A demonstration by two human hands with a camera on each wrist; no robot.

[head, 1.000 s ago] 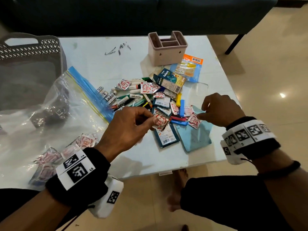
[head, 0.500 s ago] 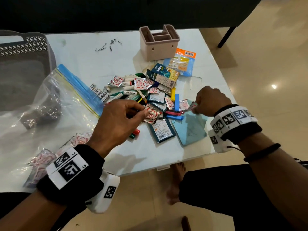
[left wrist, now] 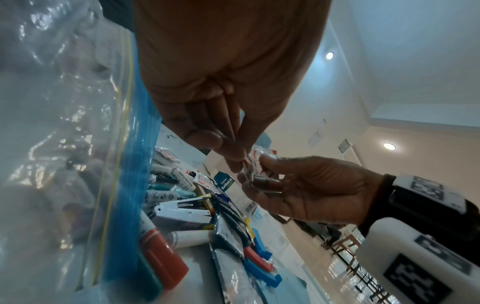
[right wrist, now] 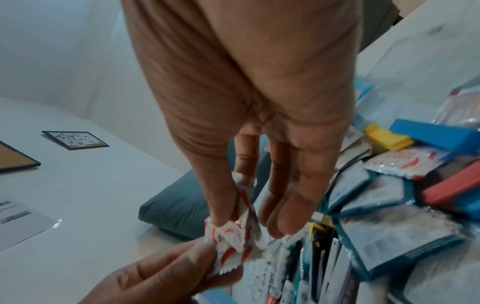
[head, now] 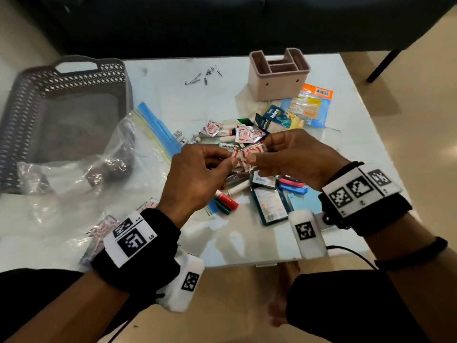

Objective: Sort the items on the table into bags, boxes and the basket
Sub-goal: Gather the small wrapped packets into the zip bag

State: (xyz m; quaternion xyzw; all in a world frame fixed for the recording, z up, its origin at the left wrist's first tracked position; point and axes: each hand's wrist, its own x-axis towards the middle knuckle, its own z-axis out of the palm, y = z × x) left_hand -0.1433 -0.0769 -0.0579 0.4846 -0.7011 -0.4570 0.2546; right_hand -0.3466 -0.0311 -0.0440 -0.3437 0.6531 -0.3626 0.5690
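Both hands meet above the pile in the middle of the table, pinching small red-and-white sachets (head: 247,157). My left hand (head: 228,160) holds them from the left, my right hand (head: 254,157) from the right. The sachets (left wrist: 253,164) sit between thumb and fingertips of both hands; the same sachets (right wrist: 233,236) show in the right wrist view. Below lies the pile (head: 247,184) of markers, sachets, clips and packets. A clear zip bag (head: 74,189) with sachets inside lies at the left. The grey basket (head: 44,100) stands far left.
A pink organiser box (head: 277,78) stands at the back. An orange-and-blue packet (head: 309,105) and a blue carton (head: 277,117) lie beside it. Small dark pins (head: 202,76) are scattered at the back. A dark sofa runs behind the table.
Each hand picked sachets from the pile; both have lifted and come together over it. The right hand moved left towards the left hand.
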